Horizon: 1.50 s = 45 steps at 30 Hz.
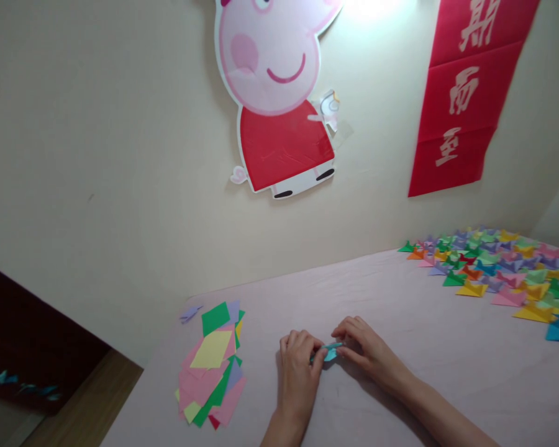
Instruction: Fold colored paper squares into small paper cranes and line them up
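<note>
A small piece of folded light-blue paper (330, 353) is held low over the pink cloth, between my two hands. My left hand (300, 357) pinches its left end between thumb and fingers, hiding that end. From the other side, my right hand (364, 344) has its thumb and fingertips closed around the paper's right end. The paper is partly folded, with a raised edge along its top; its finer creases are too small to make out.
A loose pile of coloured paper sheets (209, 372) lies to the left, with a small purple folded piece (190, 314) behind it. Rows of folded paper figures (507, 267) fill the far right of the cloth-covered surface (279, 298). The wall (121, 155) rises behind.
</note>
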Each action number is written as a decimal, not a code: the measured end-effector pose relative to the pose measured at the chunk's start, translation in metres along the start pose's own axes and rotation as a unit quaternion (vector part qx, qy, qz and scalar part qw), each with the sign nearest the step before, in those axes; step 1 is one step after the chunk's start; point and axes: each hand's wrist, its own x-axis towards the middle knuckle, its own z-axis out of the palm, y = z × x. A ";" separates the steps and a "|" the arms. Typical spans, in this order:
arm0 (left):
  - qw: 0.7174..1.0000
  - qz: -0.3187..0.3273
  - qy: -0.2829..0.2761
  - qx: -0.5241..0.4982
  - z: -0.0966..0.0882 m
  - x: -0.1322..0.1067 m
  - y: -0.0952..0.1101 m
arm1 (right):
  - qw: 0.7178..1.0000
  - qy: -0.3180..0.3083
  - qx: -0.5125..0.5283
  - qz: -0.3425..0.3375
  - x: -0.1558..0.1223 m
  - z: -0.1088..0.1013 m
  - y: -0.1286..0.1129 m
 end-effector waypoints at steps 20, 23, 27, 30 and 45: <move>0.999 -0.022 -0.026 -0.026 0.003 0.001 -0.006 | 1.000 0.006 0.018 -0.022 0.000 0.000 0.011; 0.999 -0.016 -0.025 -0.019 0.005 0.002 -0.007 | 1.000 0.006 0.014 -0.024 0.000 -0.001 0.010; 1.000 0.007 -0.018 -0.012 0.006 0.002 -0.008 | 1.000 0.003 0.019 -0.022 0.000 -0.001 0.010; 1.000 0.016 -0.010 -0.011 0.006 0.002 -0.009 | 0.999 0.011 0.043 -0.018 -0.001 0.000 0.010; 1.000 0.010 -0.015 -0.016 0.009 0.001 -0.012 | 0.994 0.014 -0.066 -0.083 0.000 -0.001 0.010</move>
